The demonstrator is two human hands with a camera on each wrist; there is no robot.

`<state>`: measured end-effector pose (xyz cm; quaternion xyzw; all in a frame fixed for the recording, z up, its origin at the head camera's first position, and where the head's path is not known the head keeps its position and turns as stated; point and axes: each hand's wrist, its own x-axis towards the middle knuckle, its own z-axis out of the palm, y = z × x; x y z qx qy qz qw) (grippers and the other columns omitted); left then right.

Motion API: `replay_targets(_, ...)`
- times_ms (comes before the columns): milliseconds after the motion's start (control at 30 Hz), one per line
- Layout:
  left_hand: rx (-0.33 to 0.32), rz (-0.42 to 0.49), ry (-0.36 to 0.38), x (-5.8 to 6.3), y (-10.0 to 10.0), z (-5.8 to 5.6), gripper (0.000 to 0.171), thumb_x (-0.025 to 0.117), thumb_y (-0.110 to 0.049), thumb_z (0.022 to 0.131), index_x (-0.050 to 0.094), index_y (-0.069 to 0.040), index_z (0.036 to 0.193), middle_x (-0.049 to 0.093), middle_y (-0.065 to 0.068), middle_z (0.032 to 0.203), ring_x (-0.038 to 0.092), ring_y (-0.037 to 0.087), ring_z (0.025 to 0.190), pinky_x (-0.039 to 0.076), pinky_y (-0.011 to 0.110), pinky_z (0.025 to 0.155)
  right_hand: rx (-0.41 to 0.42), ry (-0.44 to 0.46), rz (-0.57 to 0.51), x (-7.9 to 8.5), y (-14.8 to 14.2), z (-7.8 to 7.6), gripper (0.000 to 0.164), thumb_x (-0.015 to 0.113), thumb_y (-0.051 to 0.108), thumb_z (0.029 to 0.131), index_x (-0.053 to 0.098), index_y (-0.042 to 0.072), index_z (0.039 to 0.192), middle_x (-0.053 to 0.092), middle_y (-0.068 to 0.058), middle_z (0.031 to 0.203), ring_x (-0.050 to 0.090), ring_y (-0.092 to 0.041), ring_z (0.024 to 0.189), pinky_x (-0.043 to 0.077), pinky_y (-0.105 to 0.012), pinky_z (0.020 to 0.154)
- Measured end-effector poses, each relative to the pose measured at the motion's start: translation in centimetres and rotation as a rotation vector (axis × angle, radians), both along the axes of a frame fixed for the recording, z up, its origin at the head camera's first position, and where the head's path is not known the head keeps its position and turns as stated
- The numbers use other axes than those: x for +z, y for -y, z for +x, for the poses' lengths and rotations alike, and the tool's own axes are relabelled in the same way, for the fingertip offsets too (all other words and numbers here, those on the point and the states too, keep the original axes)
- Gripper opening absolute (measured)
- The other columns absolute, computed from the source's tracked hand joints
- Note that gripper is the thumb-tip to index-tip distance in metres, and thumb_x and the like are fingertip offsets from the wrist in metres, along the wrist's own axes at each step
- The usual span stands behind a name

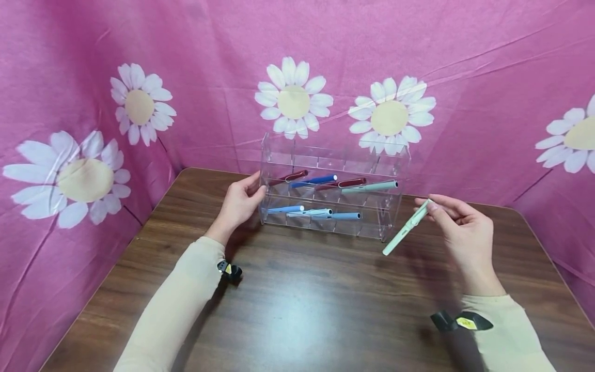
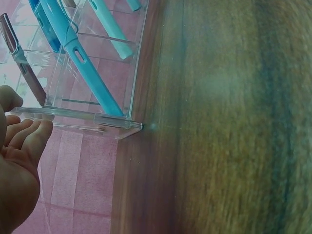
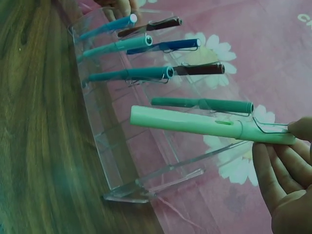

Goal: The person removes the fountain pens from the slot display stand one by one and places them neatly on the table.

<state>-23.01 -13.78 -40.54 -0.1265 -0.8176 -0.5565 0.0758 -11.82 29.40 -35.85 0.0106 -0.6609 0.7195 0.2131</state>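
Note:
A clear tiered pen rack (image 1: 334, 227) stands on the table. Its left side panel is held by my left hand (image 1: 239, 201), thumb on one face and fingers on the other, as the left wrist view also shows. To the right of the rack, my right hand (image 1: 467, 232) pinches a light green pen (image 3: 190, 124) by its clip end. That pen slants down to the left, in the air. The rack's lower tier has three bluish pens, among them a light blue pen (image 2: 85, 68). Behind them, the middle tier bears dark red pens, a blue pen (image 1: 313, 181) and a grey-green pen (image 1: 369, 187).
A brown wood-grain table (image 1: 297, 310) extends toward me from the rack. Pink cloth (image 1: 209, 77) with large white daisies hangs behind and at both sides. Black straps with small devices (image 1: 465, 321) are on both sleeves. The rack's top tier shows no pens.

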Motion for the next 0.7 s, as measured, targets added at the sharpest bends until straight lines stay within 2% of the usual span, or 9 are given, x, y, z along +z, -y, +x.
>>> replay_targets(300, -0.007, 0.002, -0.001, 0.0, 0.1, -0.1, 0.051, 0.062, 0.0, 0.103, 0.052, 0.013, 0.151, 0.061, 0.03, 0.146, 0.061, 0.039, 0.139, 0.052, 0.043, 0.118, 0.053, 0.061, 0.02, -0.8, -1.0, 0.1, 0.028, 0.075, -0.004, 0.097, 0.077, -0.006, 0.125, 0.086, -0.001, 0.1, 0.083, -0.01, 0.086, 0.068, -0.017, 0.075)
replay_targets(700, -0.002, 0.009, -0.008, 0.0, 0.0, 0.0, 0.051, 0.063, 0.0, 0.102, 0.052, 0.011, 0.151, 0.061, 0.03, 0.145, 0.061, 0.04, 0.138, 0.053, 0.042, 0.117, 0.08, 0.167, 0.134, -2.5, -2.1, -0.1, 0.026, 0.077, 0.002, 0.098, 0.08, -0.001, 0.123, 0.085, 0.012, 0.095, 0.079, 0.001, 0.083, 0.066, -0.013, 0.074)
